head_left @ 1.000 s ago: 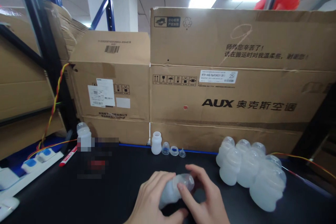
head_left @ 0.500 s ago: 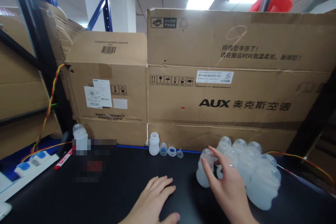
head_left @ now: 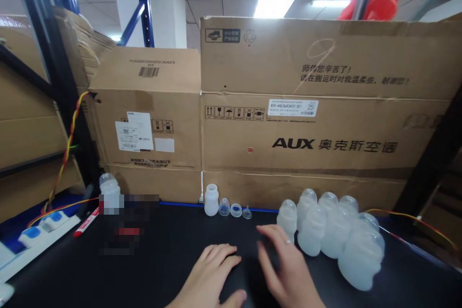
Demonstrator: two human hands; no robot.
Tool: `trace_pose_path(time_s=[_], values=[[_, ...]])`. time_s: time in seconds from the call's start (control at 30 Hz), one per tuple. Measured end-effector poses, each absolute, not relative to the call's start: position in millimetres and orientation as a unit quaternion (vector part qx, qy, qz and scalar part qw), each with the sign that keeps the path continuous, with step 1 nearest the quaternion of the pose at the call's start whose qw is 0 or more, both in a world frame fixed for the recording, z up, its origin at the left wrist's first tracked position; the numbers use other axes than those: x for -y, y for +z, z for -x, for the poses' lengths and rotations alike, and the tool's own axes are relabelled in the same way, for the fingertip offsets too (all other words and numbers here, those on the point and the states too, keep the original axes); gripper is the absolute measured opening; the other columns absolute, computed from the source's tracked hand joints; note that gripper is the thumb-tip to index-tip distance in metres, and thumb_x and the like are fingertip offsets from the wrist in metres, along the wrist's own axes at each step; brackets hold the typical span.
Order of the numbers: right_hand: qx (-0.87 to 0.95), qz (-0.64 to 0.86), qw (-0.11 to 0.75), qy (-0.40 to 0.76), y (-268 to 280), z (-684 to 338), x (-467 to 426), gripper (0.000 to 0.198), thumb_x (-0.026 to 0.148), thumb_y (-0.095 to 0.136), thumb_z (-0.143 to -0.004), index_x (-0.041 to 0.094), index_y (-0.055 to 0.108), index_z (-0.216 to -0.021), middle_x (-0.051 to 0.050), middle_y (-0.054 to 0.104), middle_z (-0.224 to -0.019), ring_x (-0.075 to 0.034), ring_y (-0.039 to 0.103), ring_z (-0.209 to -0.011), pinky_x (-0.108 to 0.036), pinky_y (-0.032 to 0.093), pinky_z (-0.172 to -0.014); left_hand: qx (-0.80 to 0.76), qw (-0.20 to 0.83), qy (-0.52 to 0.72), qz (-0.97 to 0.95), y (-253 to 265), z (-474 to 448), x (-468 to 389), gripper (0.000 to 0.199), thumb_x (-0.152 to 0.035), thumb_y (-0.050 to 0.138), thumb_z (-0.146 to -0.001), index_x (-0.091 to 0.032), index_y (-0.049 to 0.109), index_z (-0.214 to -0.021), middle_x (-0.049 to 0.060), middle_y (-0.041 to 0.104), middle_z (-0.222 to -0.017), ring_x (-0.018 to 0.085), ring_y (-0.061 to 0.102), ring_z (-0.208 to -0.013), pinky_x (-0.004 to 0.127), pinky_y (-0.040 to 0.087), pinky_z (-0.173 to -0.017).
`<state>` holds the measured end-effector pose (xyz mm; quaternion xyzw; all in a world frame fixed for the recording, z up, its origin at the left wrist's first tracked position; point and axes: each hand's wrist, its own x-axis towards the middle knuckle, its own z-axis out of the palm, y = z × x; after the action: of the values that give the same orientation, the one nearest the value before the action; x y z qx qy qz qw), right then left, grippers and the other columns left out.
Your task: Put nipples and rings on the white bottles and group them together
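Right hand (head_left: pixel 287 262) has released the bottle (head_left: pixel 287 217) at the cluster's (head_left: pixel 332 233) left edge.

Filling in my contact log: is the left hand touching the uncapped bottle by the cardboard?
Apart. The head view shows black tabletop between the left hand, nearer the camera, and the uncapped bottle.

A translucent, clear-domed bottle (head_left: pixel 288 220) stands upright, apparently just beside similar bottles (head_left: pixel 311 231).

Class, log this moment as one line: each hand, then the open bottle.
left hand: empty, palm down | right hand: empty, near capped bottle | open bottle: upright, ring rightward
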<state>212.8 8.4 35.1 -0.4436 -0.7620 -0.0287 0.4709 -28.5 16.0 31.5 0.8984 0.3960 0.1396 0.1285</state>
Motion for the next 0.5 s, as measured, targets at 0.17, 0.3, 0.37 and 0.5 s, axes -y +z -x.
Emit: trace_pose_path(time_s=[0.17,0.3,0.37,0.5], values=[[0.784,0.526,0.329,0.023,14,-191,-31,0.045,0.019,0.045,-0.1,0.018,0.054,-0.144,-0.017,0.054,-0.15,-0.027,0.062,-0.133,-0.039,0.054,-0.11,-0.452,0.068,0.146,-0.877,48,11,-28,0.051,-0.039,0.05,-0.102,-0.021,0.057,-0.15,0.012,0.055,-0.159,0.037,0.054,-0.143,0.059,0.045,-0.119],[0.764,0.587,0.267,0.0,15,-187,-54,0.051,0.015,0.044,-0.098,0.015,0.057,-0.147,-0.02,0.052,-0.156,-0.028,0.066,-0.129,-0.038,0.057,-0.105,-0.487,0.039,0.169,-0.856,53,-9,-56,0.061,-0.027,0.049,-0.098,-0.011,0.048,-0.157,0.016,0.047,-0.164,0.038,0.053,-0.143,0.056,0.048,-0.116],[0.756,0.6,0.261,-0.009,17,-184,-62,0.05,0.013,0.045,-0.097,0.014,0.06,-0.145,-0.022,0.053,-0.155,-0.03,0.071,-0.123,-0.039,0.06,-0.099,-0.494,0.035,0.182,-0.85,54,-15,-67,0.062,-0.023,0.05,-0.095,-0.007,0.05,-0.154,0.02,0.049,-0.162,0.04,0.054,-0.141,0.057,0.049,-0.114],[0.747,0.609,0.266,-0.027,16,-176,-68,0.049,0.012,0.046,-0.097,0.017,0.064,-0.142,-0.022,0.059,-0.151,-0.033,0.076,-0.111,-0.043,0.063,-0.089,-0.487,0.039,0.212,-0.847,53,-12,-66,0.051,-0.021,0.052,-0.093,-0.018,0.06,-0.143,0.015,0.064,-0.147,0.033,0.063,-0.131,0.047,0.056,-0.107]])
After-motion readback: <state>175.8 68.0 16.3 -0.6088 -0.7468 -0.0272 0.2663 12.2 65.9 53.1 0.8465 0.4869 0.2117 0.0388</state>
